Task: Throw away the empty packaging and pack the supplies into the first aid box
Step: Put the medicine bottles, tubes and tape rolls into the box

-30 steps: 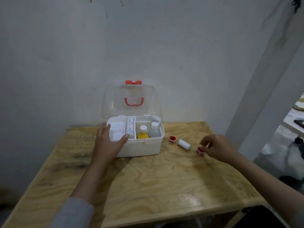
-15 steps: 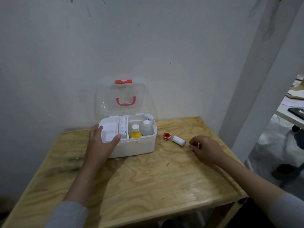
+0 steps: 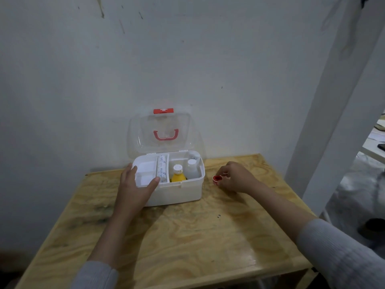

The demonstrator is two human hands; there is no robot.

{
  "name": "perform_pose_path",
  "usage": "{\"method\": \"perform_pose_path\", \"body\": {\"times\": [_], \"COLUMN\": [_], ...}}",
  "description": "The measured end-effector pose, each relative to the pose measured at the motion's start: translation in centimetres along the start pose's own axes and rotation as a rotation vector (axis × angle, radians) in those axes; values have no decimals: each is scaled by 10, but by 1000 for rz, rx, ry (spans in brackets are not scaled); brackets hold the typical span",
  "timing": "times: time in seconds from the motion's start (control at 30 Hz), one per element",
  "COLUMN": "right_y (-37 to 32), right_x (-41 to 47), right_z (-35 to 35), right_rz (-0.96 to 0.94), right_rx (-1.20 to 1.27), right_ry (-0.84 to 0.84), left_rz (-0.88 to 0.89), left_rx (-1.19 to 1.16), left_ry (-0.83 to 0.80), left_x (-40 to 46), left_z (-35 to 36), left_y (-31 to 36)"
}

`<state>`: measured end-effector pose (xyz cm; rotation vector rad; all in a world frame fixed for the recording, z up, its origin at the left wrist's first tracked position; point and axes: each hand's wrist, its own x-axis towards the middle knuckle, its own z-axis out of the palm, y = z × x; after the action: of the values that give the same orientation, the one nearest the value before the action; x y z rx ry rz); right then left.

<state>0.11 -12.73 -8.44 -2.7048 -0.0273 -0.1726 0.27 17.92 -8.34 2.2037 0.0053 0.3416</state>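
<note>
The white first aid box (image 3: 179,195) stands open at the back of the wooden table (image 3: 187,243), its clear lid (image 3: 145,132) upright. Inside are a yellow bottle (image 3: 178,177), a white bottle (image 3: 191,171) and a wrapped bandage roll (image 3: 161,168). My left hand (image 3: 133,190) grips the box's front left corner, thumb on the rim. My right hand (image 3: 237,178) is just right of the box, its fingertips pinching a small red tape roll (image 3: 216,179) on the table. The white roll and the second red roll seen before are hidden by this hand.
A white wall stands close behind the table. A white pillar (image 3: 333,105) rises at the right, past the table's right edge. Beyond it are the floor and part of another surface (image 3: 377,147).
My right hand has moved left from the far red roll, past the white roll, to the red roll beside the box. My left hand has stayed on the box.
</note>
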Motion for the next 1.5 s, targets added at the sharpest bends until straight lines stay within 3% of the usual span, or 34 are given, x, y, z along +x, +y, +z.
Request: {"method": "perform_pose_path", "body": {"times": [0.27, 0.5, 0.73, 1.1, 1.5], "right_y": [-4, -38, -90, -188, -205], "right_x": [6, 4, 11, 42, 71], "right_z": [15, -27, -55, -12, 23], "right_rz": [-36, -190, -299, -350, -346], "right_rx": [-57, 73, 45, 101, 4], "right_ry": [13, 148, 163, 14, -130], "left_rz": [13, 17, 7, -17, 2], "left_rx": [-18, -29, -30, -161, -146], "left_ry": [3, 1, -11, -36, -73], "left_x": [0, 3, 4, 2, 5], "left_z": [0, 3, 7, 3, 0], "left_y": [-2, -7, -10, -10, -13]}}
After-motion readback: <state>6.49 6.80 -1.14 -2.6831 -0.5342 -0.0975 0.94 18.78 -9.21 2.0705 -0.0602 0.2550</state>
